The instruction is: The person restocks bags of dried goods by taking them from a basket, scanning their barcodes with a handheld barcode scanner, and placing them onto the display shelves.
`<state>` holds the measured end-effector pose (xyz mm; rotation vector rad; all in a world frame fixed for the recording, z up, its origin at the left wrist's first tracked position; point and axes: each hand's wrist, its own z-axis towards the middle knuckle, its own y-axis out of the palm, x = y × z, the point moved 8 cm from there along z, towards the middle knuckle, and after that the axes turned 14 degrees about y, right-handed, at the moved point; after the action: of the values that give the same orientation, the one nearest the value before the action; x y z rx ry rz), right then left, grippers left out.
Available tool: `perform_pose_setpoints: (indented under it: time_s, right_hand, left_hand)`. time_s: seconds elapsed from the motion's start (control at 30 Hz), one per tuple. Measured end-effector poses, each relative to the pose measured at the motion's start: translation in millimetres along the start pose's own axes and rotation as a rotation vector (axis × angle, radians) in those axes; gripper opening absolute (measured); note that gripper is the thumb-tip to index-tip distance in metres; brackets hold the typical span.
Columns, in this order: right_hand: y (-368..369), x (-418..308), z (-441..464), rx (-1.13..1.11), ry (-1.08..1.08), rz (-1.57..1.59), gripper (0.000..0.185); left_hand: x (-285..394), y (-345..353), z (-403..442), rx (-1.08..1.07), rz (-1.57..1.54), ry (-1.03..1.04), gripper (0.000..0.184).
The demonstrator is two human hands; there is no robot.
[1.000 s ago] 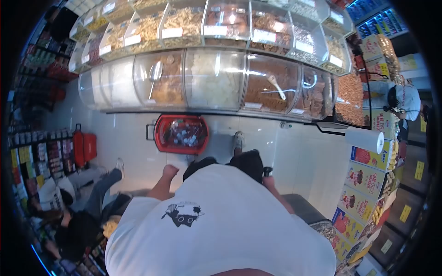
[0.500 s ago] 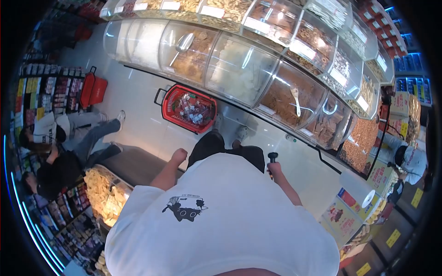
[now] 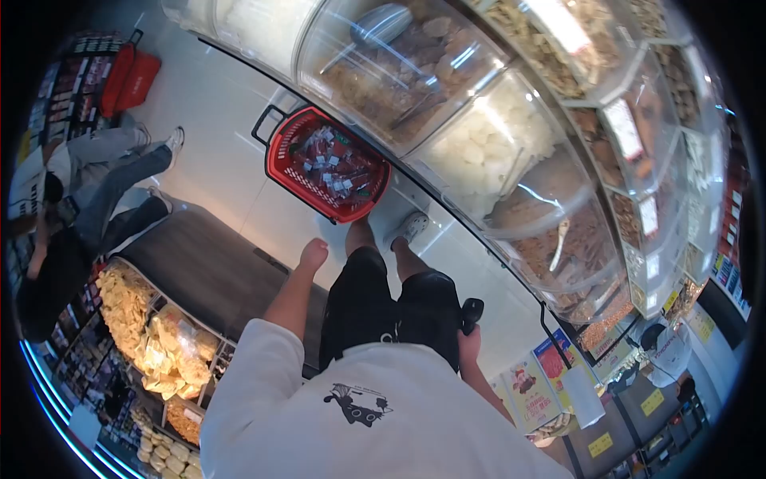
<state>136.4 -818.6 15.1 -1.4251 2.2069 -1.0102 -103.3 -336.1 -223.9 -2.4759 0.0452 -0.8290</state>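
My left hand (image 3: 314, 254) hangs low at the middle, fingers curled together, with nothing visible in it. It is closest to the red basket (image 3: 279, 164) on the floor, a little above it in view, but does not touch it. Small clear packets with white labels (image 3: 327, 164) lie in that basket, and its black handle sticks out to the left. My right hand (image 3: 469, 345) is beside my black shorts, wrapped round a black-ended object (image 3: 472, 313), whose exact kind I cannot make out.
Clear food bins (image 3: 399, 72) run diagonally across the upper right; one holds a metal scoop (image 3: 381, 24). A dark counter (image 3: 199, 259) and bins of yellow snacks (image 3: 171, 351) are at left. Several people (image 3: 120, 172) are at the left, another (image 3: 669, 351) at right. A second red basket (image 3: 137, 82) stands upper left.
The view has turned and moved closer to the bins and red basket. More of my legs now shows. My right hand still holds the black-ended object; my left stays curled.
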Motion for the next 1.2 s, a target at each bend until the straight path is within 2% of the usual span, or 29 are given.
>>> perform_pose_setpoints:
  time_s: [0.1,0.17,0.23,0.27,0.33,0.37,0.43,0.47,0.6,0.7,0.77,0.8,0.83,0.9,0.93,0.97,1.03,1.07,1.13,1.17,1.2]
  right_hand:
    - [-0.4,-0.4,-13.1,0.056,0.022,-0.018,0.039]
    - [2.7,5.0,-13.3,0.084,0.034,-0.047,0.04]
    - [5.0,12.9,-7.8,0.108,0.031,-0.067,0.039]
    - [7.1,17.8,-3.5,0.108,0.032,-0.082,0.039]
    - [8.1,29.8,4.0,0.129,0.042,-0.148,0.044]
    - [6.8,31.9,4.9,0.131,0.04,-0.165,0.044]
    - [4.1,30.5,6.9,0.176,0.006,-0.042,0.053]
    - [4.0,32.2,9.4,0.18,0.001,-0.053,0.053]
    - [2.9,63.7,20.3,0.227,0.052,-0.166,0.058]
    - [1.4,79.5,29.3,0.228,0.067,-0.194,0.058]
    - [-2.8,84.8,27.3,0.211,0.067,-0.17,0.058]
    - [-3.4,88.2,29.2,0.202,0.113,-0.188,0.059]
    - [-0.6,89.1,34.2,0.192,0.15,-0.199,0.06]
    - [0.5,90.0,38.0,0.181,0.13,-0.208,0.061]
    - [0.0,91.2,38.7,0.173,0.122,-0.224,0.061]
    - [-0.4,90.4,39.1,0.174,0.113,-0.219,0.061]
    - [2.4,88.4,37.1,0.165,0.104,-0.223,0.063]
    - [2.6,86.9,36.9,0.163,0.099,-0.218,0.063]
    - [6.3,90.3,38.0,0.107,0.143,-0.141,0.066]
    - [8.9,92.4,39.1,0.106,0.139,-0.138,0.066]
    - [9.6,97.1,39.5,0.12,0.147,-0.151,0.068]
  left_hand:
    - [-17.6,19.6,65.0,0.036,-0.013,0.047,0.026]
    - [2.9,22.1,105.3,0.037,-0.046,0.063,0.028]
    - [11.8,28.8,140.3,0.089,-0.036,0.167,0.039]
    - [18.7,31.2,156.4,0.086,-0.045,0.154,0.039]
    - [37.1,37.6,184.4,0.079,0.013,0.194,0.057]
    - [32.1,51.5,194.3,0.078,0.001,0.183,0.057]
    - [33.6,65.9,217.2,0.138,0.39,0.243,0.072]
    - [32.4,71.7,226.1,0.069,0.457,0.212,0.075]
    - [1.0,96.8,251.1,0.09,0.486,0.18,0.075]
    - [0.4,90.4,249.8,-0.022,0.542,0.146,0.069]
    - [-3.4,88.5,241.6,-0.079,0.337,0.037,0.059]
    - [-18.8,98.0,244.2,-0.04,0.38,0.053,0.048]
    - [-35.2,107.8,244.9,-0.03,0.385,0.051,0.048]
    - [-66.1,133.1,249.5,0.09,-0.03,0.044,0.046]
    - [-87.1,154.2,252.3,0.201,-0.497,-0.055,0.044]
    - [-77.3,148.6,254.0,0.209,-0.497,-0.05,0.044]
    - [-41.5,151.0,258.5,0.043,-0.542,-0.015,0.069]
    - [-40.6,159.2,264.8,0.049,-0.54,-0.011,0.069]
    - [-59.8,176.2,264.2,-0.082,-0.084,-0.35,0.078]
    - [-54.9,181.2,267.8,-0.077,-0.083,-0.348,0.078]
    - [-56.2,181.3,264.4,0.026,-0.078,-0.44,0.079]
